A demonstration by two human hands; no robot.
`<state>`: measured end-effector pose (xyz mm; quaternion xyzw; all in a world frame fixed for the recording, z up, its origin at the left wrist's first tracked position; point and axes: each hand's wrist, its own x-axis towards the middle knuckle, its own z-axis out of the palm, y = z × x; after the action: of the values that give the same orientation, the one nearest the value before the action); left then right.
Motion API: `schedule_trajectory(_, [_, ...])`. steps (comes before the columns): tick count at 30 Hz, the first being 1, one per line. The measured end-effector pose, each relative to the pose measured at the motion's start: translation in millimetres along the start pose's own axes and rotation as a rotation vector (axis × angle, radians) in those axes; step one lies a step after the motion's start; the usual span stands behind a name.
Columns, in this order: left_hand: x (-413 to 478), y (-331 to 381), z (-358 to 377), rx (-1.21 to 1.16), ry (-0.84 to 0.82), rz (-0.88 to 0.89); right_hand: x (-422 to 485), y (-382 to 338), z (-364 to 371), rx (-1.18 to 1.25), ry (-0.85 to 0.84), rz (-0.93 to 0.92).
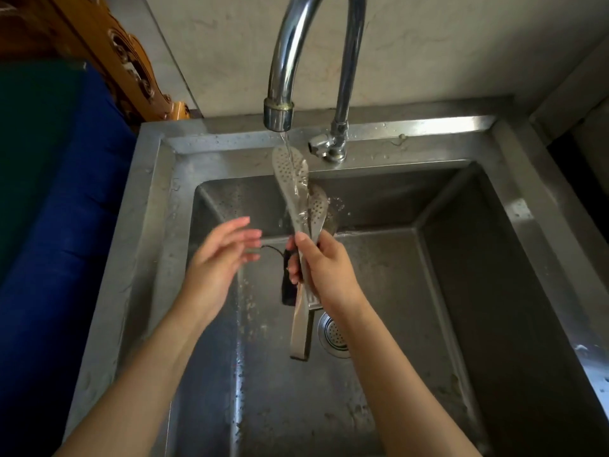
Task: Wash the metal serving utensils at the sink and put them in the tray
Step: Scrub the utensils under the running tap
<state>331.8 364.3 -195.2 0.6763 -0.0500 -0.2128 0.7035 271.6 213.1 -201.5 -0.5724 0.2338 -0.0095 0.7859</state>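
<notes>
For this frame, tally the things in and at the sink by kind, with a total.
Perforated metal serving utensils, held under the water by the right hand: 2 (one, another)
Black item with a cord, also in that hand: 1
Faucet: 1
Drain strainer: 1
Total: 5

The left hand is open and empty.

A pale marbled wall (428, 44) backs the scene, with carved orange wood (131, 61) and blue fabric (82, 192) at left.
</notes>
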Motion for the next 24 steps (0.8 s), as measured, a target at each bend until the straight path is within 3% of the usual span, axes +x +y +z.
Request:
schedule_trajectory(3, [15, 14, 28, 0.010, 0.029, -0.011, -4, 7, 5, -0.253, -0.031, -0.072])
schedule_trajectory(7, [23, 20, 50, -0.195, 0.059, -0.157, -8, 9, 4, -0.441, -0.083, -0.121])
schedule_trajectory(9, [27, 21, 51, -0.185, 0.069, -0.201, -11, 8, 1, -0.498, -0.114, -0.109])
schedule_trajectory(14, [31, 23, 55, -0.212, 0.015, -0.263, -14, 2, -5, -0.300, 0.016, -0.012])
schedule_trajectory(18, [30, 29, 56, -0.148, -0.061, -0.199, -5, -11, -10, -0.136, 0.066, -0.012])
schedule_trajectory(24, [33, 31, 66, 0.037, 0.057, -0.185, 12, -17, 0, -0.435, 0.257, -0.235])
